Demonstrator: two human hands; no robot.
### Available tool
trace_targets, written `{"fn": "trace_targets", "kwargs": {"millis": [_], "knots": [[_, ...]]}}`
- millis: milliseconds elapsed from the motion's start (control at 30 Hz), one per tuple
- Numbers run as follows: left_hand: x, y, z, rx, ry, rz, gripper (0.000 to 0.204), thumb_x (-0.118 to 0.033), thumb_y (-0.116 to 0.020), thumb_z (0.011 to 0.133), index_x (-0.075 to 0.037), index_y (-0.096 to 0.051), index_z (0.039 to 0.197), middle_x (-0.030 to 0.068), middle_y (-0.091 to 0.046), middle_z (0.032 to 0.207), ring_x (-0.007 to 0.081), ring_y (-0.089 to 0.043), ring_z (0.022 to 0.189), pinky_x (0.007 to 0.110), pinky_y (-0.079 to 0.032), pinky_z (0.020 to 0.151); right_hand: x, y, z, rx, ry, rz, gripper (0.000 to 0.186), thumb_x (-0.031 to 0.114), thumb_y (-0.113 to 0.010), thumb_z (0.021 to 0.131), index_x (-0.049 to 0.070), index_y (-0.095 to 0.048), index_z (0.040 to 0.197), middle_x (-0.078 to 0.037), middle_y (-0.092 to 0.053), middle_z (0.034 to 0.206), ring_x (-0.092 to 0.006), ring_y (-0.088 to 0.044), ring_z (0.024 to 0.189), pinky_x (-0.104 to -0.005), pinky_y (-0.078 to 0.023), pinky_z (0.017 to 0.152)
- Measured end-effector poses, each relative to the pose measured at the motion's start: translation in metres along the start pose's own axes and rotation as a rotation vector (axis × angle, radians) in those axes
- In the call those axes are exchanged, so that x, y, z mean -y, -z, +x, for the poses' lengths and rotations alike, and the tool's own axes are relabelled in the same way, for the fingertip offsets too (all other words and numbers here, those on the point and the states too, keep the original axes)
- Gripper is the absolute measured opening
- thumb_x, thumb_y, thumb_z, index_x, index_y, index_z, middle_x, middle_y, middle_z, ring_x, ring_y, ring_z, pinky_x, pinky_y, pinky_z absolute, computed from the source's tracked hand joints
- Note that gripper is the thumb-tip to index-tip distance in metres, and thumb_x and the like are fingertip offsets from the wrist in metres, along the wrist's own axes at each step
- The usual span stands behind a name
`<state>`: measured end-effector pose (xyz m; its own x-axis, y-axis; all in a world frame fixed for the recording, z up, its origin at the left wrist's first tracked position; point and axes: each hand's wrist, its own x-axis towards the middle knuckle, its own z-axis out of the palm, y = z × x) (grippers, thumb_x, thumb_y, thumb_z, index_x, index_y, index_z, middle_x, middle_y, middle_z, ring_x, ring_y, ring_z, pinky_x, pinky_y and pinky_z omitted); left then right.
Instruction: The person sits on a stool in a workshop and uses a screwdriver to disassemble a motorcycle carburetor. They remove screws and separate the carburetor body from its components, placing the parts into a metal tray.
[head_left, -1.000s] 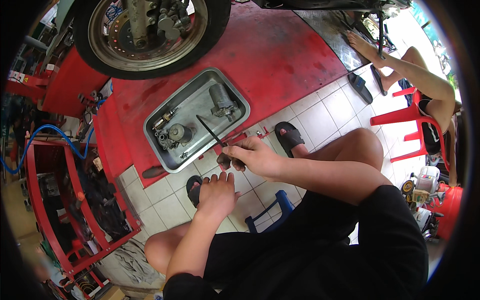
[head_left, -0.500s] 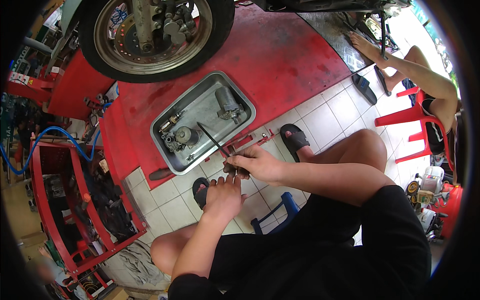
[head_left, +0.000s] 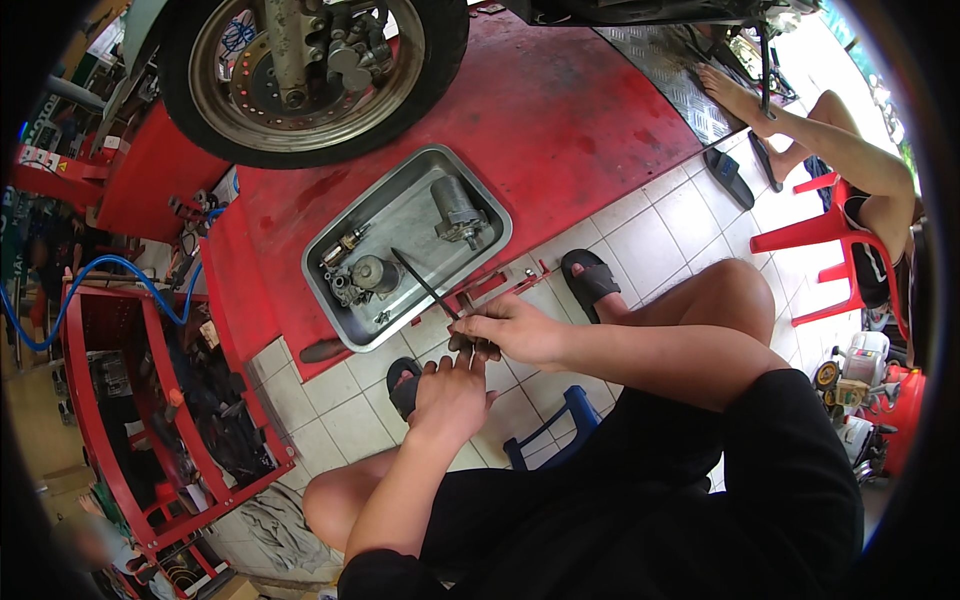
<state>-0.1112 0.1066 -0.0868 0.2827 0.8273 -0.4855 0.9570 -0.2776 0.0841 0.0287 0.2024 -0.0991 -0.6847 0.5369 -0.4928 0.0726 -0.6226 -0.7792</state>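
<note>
My right hand is closed around a thin dark rod, whose far end reaches over the metal tray. The rod's kind does not show. Close against it, my left hand has its fingers bent together; what they hold, if anything, is hidden. Inside the tray, a grey cylindrical motor lies at the right. At the left are a round metal can-shaped part, a slim part with a brass-coloured section and smaller metal pieces.
The tray rests on a red platform below a motorcycle's front wheel. A red tool cart and blue hose are at left. A blue stool is beneath me. Another person's legs and a red chair are at right.
Both hands stay close together above the tray's near edge, with only a slight shift. The rod's tip has dropped slightly within the tray.
</note>
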Motion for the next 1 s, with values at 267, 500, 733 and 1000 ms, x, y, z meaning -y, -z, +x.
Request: {"fn": "trace_targets", "kwargs": {"millis": [267, 500, 733, 1000], "knots": [[0.0, -0.001, -0.002, 0.002, 0.001, -0.007, 0.054, -0.041, -0.066, 0.087, -0.003, -0.055, 0.124, 0.0092, -0.061, 0.115, 0.0261, -0.06, 0.107, 0.042, -0.047, 0.089, 0.009, -0.005, -0.003, -0.011, 0.026, 0.066, 0.032, 0.026, -0.058, 0.097, -0.004, -0.069, 0.096, -0.006, -0.066, 0.082, -0.0107, -0.055, 0.067, -0.0256, -0.045, 0.06], [-0.003, 0.003, 0.0, 0.011, -0.009, -0.018, 0.056, -0.041, -0.067, 0.086, -0.003, -0.054, 0.125, 0.0103, -0.061, 0.117, 0.0268, -0.06, 0.107, 0.042, -0.047, 0.089, 0.021, 0.004, -0.006, 0.024, 0.059, -0.021, 0.034, 0.027, -0.057, 0.097, -0.004, -0.069, 0.096, -0.007, -0.069, 0.084, -0.0095, -0.055, 0.066, -0.0251, -0.045, 0.061], [-0.002, -0.003, 0.001, 0.02, 0.004, -0.033, 0.058, -0.042, -0.066, 0.086, -0.003, -0.053, 0.128, 0.0124, -0.062, 0.119, 0.028, -0.06, 0.11, 0.043, -0.047, 0.092, -0.004, 0.001, 0.004, 0.002, -0.001, -0.03, 0.033, 0.028, -0.061, 0.095, -0.004, -0.068, 0.102, -0.006, -0.067, 0.082, -0.011, -0.055, 0.067, -0.0257, -0.043, 0.062], [-0.004, 0.001, 0.002, 0.027, 0.006, -0.098, 0.056, -0.035, -0.071, 0.081, 0.002, -0.057, 0.123, 0.0142, -0.061, 0.115, 0.0297, -0.061, 0.106, 0.044, -0.047, 0.092, 0.021, -0.001, -0.014, 0.006, 0.105, 0.007, 0.029, 0.021, -0.057, 0.097, -0.006, -0.067, 0.094, -0.007, -0.066, 0.081, -0.0127, -0.055, 0.066, -0.0269, -0.042, 0.061]]}}
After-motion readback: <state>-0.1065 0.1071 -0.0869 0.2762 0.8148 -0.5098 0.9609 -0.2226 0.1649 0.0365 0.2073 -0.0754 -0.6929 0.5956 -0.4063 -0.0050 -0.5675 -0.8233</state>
